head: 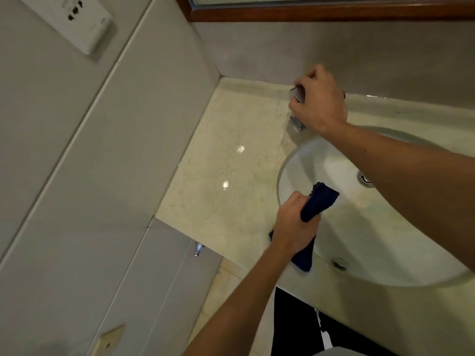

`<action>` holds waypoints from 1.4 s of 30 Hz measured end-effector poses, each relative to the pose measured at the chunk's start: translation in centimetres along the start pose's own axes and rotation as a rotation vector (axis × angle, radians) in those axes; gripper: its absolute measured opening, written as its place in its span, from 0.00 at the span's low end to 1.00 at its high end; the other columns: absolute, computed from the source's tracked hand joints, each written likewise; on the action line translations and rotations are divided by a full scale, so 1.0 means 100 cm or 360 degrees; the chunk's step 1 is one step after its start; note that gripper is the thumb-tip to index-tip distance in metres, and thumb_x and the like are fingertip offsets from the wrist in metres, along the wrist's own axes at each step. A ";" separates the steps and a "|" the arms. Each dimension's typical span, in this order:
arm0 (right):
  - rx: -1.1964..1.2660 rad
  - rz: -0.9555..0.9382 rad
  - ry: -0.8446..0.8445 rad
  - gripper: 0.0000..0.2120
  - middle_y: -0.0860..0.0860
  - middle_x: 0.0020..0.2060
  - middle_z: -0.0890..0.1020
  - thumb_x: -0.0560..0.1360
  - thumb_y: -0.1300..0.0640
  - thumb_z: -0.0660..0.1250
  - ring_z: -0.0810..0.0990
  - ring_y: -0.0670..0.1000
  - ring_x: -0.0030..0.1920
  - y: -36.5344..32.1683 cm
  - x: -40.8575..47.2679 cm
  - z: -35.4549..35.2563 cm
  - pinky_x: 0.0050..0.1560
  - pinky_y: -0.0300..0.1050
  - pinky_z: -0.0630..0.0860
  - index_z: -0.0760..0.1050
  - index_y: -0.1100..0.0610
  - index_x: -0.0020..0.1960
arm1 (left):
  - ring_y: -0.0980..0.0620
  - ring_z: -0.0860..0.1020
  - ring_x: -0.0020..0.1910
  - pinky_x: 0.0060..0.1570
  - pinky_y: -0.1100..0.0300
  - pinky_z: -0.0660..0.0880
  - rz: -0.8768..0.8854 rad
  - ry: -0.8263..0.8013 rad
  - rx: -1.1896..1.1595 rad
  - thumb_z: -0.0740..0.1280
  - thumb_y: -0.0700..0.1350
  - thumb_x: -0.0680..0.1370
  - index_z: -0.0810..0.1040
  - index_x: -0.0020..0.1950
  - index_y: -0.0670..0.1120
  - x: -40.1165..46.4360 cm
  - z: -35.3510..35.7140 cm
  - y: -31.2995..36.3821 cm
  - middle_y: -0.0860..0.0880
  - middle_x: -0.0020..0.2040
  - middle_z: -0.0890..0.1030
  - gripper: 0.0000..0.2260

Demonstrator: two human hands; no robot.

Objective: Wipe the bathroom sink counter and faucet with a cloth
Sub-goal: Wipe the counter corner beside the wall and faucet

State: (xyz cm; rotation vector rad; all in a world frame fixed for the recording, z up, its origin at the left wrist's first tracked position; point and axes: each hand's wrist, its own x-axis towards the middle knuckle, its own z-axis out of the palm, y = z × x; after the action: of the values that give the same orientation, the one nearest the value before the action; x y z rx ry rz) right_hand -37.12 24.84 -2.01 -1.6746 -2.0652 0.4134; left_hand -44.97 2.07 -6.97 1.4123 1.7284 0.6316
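A dark blue cloth is bunched in my left hand, which grips it over the near left rim of the white oval sink. One end of the cloth sticks up over the basin, the other hangs below my wrist. My right hand reaches across the basin and its fingers curl round the chrome faucet handle at the back of the cream marble counter. Most of the faucet is hidden behind that hand.
The counter ends at a grey tiled wall on the left and a backsplash behind. A wood-framed mirror hangs above. A white socket plate is on the left wall. The sink drain and overflow show.
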 end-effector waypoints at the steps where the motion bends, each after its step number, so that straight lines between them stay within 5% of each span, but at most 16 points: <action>1: 0.0005 -0.0004 0.0002 0.18 0.56 0.60 0.74 0.78 0.49 0.65 0.74 0.57 0.61 0.000 0.000 0.000 0.53 0.53 0.75 0.80 0.58 0.63 | 0.51 0.73 0.35 0.37 0.60 0.72 -0.0020 -0.0015 -0.0067 0.69 0.38 0.75 0.70 0.38 0.51 -0.004 -0.011 0.004 0.49 0.40 0.73 0.12; 3: 0.0005 -0.0003 0.0001 0.18 0.56 0.60 0.74 0.78 0.49 0.66 0.75 0.57 0.60 0.000 -0.001 -0.001 0.54 0.54 0.76 0.80 0.58 0.63 | 0.48 0.79 0.40 0.42 0.55 0.77 -0.0089 0.0002 -0.0276 0.71 0.40 0.75 0.77 0.46 0.45 -0.010 -0.039 0.012 0.45 0.43 0.80 0.04; 8: 0.0035 0.0002 0.0008 0.18 0.55 0.60 0.74 0.79 0.48 0.67 0.75 0.56 0.60 0.000 -0.001 0.000 0.58 0.53 0.77 0.79 0.57 0.64 | 0.51 0.84 0.47 0.49 0.57 0.82 -0.0157 0.0061 -0.0584 0.76 0.39 0.74 0.83 0.58 0.45 0.000 -0.156 0.017 0.49 0.49 0.87 0.13; 11: 0.0024 0.0011 0.0005 0.17 0.55 0.60 0.74 0.79 0.48 0.68 0.76 0.56 0.59 0.000 -0.001 0.000 0.57 0.54 0.77 0.79 0.57 0.63 | 0.50 0.82 0.58 0.54 0.59 0.79 -0.0410 0.0184 0.0124 0.79 0.53 0.72 0.73 0.75 0.50 0.021 -0.244 -0.031 0.50 0.61 0.83 0.33; 13: 0.0018 0.0023 0.0002 0.17 0.56 0.60 0.74 0.79 0.49 0.67 0.76 0.57 0.59 0.000 0.000 0.000 0.56 0.55 0.77 0.79 0.57 0.64 | 0.48 0.75 0.69 0.65 0.51 0.74 -0.0731 0.0198 0.0697 0.79 0.62 0.69 0.64 0.80 0.49 0.023 -0.277 -0.075 0.49 0.72 0.75 0.45; 15: 0.0012 0.0022 0.0002 0.17 0.56 0.60 0.74 0.79 0.49 0.67 0.76 0.57 0.59 0.000 0.000 0.000 0.56 0.55 0.78 0.79 0.57 0.64 | 0.45 0.74 0.70 0.66 0.46 0.74 -0.0786 0.0266 0.0916 0.77 0.62 0.71 0.68 0.77 0.46 0.017 -0.274 -0.109 0.46 0.73 0.73 0.41; 19: 0.0002 0.0029 -0.0015 0.18 0.56 0.61 0.73 0.79 0.49 0.67 0.75 0.57 0.60 0.001 0.001 0.002 0.56 0.55 0.77 0.78 0.57 0.65 | 0.46 0.80 0.57 0.51 0.51 0.78 -0.0491 0.0612 0.0928 0.71 0.56 0.78 0.79 0.66 0.45 0.018 -0.223 -0.126 0.46 0.60 0.79 0.21; 25: -0.0028 0.0024 -0.0024 0.20 0.56 0.62 0.73 0.79 0.47 0.67 0.75 0.58 0.61 0.003 0.002 0.004 0.59 0.59 0.79 0.77 0.56 0.67 | 0.44 0.74 0.63 0.53 0.46 0.78 -0.0662 0.0557 0.1122 0.70 0.67 0.73 0.67 0.74 0.44 0.070 -0.177 -0.120 0.44 0.66 0.72 0.38; 30: -0.0012 0.0012 -0.0017 0.20 0.55 0.61 0.73 0.78 0.48 0.67 0.75 0.57 0.61 0.003 0.002 0.003 0.58 0.56 0.78 0.78 0.55 0.66 | 0.45 0.78 0.43 0.32 0.57 0.68 -0.0524 0.0450 0.1259 0.71 0.47 0.77 0.74 0.54 0.40 0.084 -0.206 -0.131 0.44 0.46 0.77 0.13; 33: -0.0006 0.0012 0.0001 0.18 0.56 0.60 0.73 0.78 0.49 0.68 0.75 0.57 0.60 0.002 0.001 0.002 0.55 0.55 0.77 0.78 0.56 0.65 | 0.45 0.77 0.41 0.35 0.57 0.70 -0.0710 0.0406 0.0812 0.67 0.42 0.78 0.76 0.50 0.41 0.085 -0.241 -0.131 0.46 0.41 0.78 0.04; 38: 0.0001 0.0043 -0.0015 0.18 0.55 0.60 0.73 0.79 0.48 0.69 0.75 0.56 0.60 0.000 0.002 0.003 0.56 0.55 0.79 0.78 0.55 0.65 | 0.46 0.80 0.45 0.45 0.53 0.76 -0.1080 0.0386 -0.0944 0.62 0.41 0.74 0.75 0.48 0.43 0.076 -0.268 -0.098 0.44 0.47 0.81 0.06; 42: 0.0011 0.0049 -0.0026 0.18 0.55 0.60 0.73 0.78 0.48 0.69 0.76 0.56 0.59 -0.001 0.003 0.001 0.54 0.53 0.79 0.78 0.55 0.65 | 0.43 0.84 0.56 0.54 0.49 0.80 -0.1010 0.0027 -0.1128 0.71 0.51 0.79 0.80 0.63 0.45 0.098 -0.258 -0.064 0.45 0.57 0.86 0.16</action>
State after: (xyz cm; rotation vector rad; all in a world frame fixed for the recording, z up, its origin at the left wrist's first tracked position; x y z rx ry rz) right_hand -37.30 25.15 -2.04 -1.7066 -2.0496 0.4453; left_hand -70.39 12.59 -0.32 0.3436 1.6024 0.7775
